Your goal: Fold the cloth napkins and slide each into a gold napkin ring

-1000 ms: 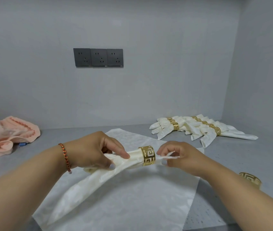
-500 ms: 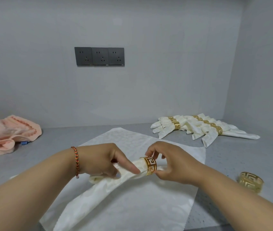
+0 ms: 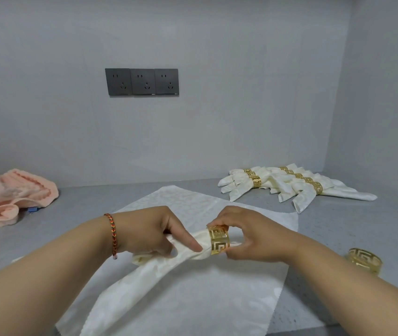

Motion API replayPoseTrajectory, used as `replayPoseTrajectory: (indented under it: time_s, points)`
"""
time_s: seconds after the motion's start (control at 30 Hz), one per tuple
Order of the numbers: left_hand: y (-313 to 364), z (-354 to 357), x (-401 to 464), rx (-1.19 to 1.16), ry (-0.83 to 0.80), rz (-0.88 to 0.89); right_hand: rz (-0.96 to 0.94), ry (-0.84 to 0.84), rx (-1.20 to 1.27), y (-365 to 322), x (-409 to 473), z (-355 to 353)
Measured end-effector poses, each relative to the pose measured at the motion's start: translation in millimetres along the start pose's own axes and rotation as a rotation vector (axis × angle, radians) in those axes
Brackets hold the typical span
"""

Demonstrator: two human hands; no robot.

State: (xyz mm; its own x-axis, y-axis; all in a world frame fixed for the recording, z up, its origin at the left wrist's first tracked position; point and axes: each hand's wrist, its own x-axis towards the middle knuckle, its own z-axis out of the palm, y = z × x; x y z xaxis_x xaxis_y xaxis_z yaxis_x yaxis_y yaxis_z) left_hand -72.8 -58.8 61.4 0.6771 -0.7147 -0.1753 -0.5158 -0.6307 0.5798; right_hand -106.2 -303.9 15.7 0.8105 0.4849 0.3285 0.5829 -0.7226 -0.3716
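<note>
A flat, cream, patterned cloth napkin (image 3: 193, 304) lies spread on the speckled grey counter (image 3: 338, 219), nearest the camera. Just above it the left hand (image 3: 149, 232), a braided red cord bracelet (image 3: 113, 235) on its wrist, grips a rolled cream napkin (image 3: 144, 275) near its gathered end — thumb lying along the cloth, fingers curled under it. The right hand (image 3: 249, 236) pinches a gold cut-out napkin ring (image 3: 218, 241) between thumb and fingers; the ring sits around the rolled napkin's tip. A spare gold ring (image 3: 364, 260) stands on the counter beside the right forearm. Farther back on the right lies a heap of finished ringed napkins (image 3: 290, 185); on the left, a crumpled pink towel (image 3: 11, 195). Three dark wall sockets (image 3: 142, 81) sit on the grey back wall.
</note>
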Motion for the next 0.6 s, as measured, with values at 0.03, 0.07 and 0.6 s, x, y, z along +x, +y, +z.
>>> replayPoseTrajectory:
  time_s: [0.03,0.07,0.6]
  points:
    - [0.6,0.8,0.6,-0.006,0.001,0.001,0.010,-0.006,-0.016,0.9,0.5,0.1]
    - [0.9,1.5,1.2,-0.018,0.000,0.004,0.012,0.012,-0.030,0.9,0.7,0.8]
    - [-9.0,0.0,1.8,-0.194,0.014,0.133,0.162,0.114,0.427,-2.0,-0.7,3.6]
